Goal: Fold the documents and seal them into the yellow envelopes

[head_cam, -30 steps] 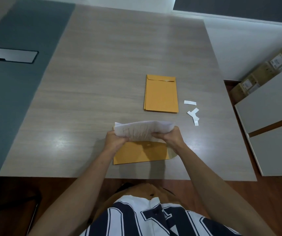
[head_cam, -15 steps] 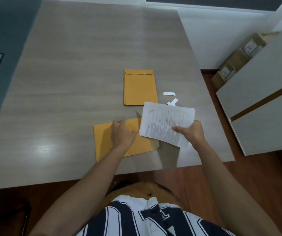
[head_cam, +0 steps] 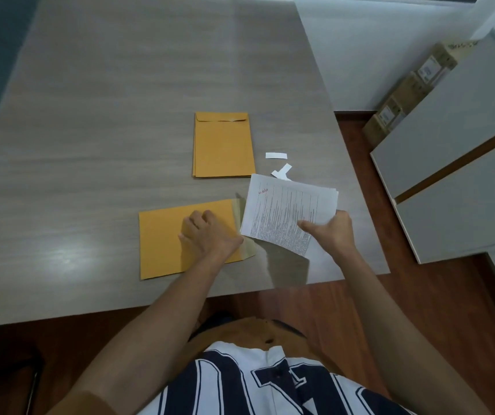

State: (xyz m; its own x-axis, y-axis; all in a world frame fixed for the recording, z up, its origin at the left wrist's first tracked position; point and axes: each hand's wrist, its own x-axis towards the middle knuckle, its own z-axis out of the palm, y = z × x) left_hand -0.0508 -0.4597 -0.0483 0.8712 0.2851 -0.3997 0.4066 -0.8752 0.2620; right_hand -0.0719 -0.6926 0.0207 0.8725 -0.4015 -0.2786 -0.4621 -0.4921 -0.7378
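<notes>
Person holding folded papers beside an open yellow envelope at the near edge of the table

The right hand (head_cam: 330, 232) is pinching the folded documents (head_cam: 282, 211), thumb on the printed face and fingers behind, holding them tilted above the table (head_cam: 105, 115) just right of the yellow envelope (head_cam: 162, 244). The envelope is lying flat and sideways, its flap (head_cam: 247, 250) opening to the right toward the papers. The left hand (head_cam: 207, 235) is resting on the envelope's right half, fingers loosely bent and pressing down, not clasping anything. Farther back a stack of yellow envelopes (head_cam: 224, 145) is lying flaps closed, with two white paper strips (head_cam: 276, 155) just to its right. Cardboard boxes (head_cam: 414, 91) are sitting on the floor at far right, beside a white cabinet (head_cam: 464, 181).
</notes>
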